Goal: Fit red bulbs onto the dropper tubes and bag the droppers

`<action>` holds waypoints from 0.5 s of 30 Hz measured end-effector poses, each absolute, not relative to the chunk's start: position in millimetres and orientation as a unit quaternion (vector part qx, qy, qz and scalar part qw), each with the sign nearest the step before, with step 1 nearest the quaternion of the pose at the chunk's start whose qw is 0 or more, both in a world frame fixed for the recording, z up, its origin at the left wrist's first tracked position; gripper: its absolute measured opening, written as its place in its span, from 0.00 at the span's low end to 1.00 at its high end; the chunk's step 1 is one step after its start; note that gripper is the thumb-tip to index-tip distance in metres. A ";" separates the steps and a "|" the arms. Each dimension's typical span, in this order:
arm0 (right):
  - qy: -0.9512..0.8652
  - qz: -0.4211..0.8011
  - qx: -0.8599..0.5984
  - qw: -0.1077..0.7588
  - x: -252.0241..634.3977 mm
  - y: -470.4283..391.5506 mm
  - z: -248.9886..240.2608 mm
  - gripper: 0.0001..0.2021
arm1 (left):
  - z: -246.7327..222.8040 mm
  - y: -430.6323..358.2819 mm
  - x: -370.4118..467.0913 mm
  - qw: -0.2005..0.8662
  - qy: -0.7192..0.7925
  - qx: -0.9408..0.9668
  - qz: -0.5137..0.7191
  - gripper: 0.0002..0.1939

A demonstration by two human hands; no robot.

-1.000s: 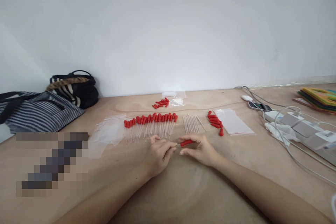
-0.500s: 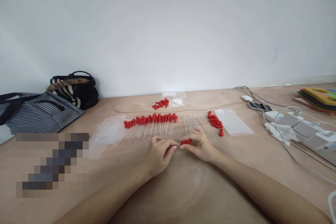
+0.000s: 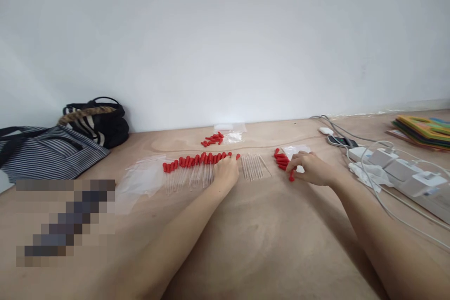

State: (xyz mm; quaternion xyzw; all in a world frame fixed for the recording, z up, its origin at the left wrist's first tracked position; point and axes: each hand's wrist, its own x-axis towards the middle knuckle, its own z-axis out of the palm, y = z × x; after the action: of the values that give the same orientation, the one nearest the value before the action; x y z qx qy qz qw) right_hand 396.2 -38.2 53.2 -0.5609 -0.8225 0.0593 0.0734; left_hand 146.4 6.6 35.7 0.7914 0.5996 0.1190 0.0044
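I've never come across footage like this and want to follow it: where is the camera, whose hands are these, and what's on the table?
There is no machine here. One camera, worn on a person's head, looks forward and down at that person's two bare hands.

On the wooden table lies a row of droppers, clear tubes with red bulbs on top. To their right are bare tubes, then some loose red bulbs. Clear plastic bags lie at the left, near a striped bag.

The left hand is at the right end of the dropper row. The right hand has its fingertips at the nearest loose bulb. I can't tell whether either hand is gripping anything.
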 end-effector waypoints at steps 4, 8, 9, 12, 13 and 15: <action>-0.840 0.065 -0.538 0.024 399.2 -35.4 50.4 0.13 | 35.0 11.9 158.2 -0.003 0.615 0.784 0.081 0.14; -0.847 0.063 -0.527 0.029 400.1 -30.3 42.3 0.10 | 36.0 15.5 165.8 -0.007 0.623 0.780 0.057 0.15; -0.848 0.065 -0.525 0.033 400.3 -29.6 40.9 0.10 | 36.3 15.7 167.0 -0.008 0.624 0.779 0.053 0.15; -0.849 0.070 -0.520 0.056 399.8 -29.3 39.2 0.08 | 37.0 14.1 169.8 -0.017 0.619 0.784 0.053 0.13; -0.849 0.070 -0.518 0.070 399.2 -29.6 39.2 0.07 | 37.1 13.0 171.1 -0.020 0.616 0.785 0.056 0.13; -0.850 0.068 -0.512 0.107 397.1 -30.1 39.6 0.06 | 37.2 10.6 174.5 -0.023 0.616 0.786 0.058 0.14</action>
State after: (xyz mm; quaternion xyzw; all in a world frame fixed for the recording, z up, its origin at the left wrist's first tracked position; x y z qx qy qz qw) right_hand 397.1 -30.1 39.6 -0.5119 -0.8496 0.0675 0.1074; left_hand 174.5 10.6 37.2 0.7856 0.6155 0.0582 -0.0231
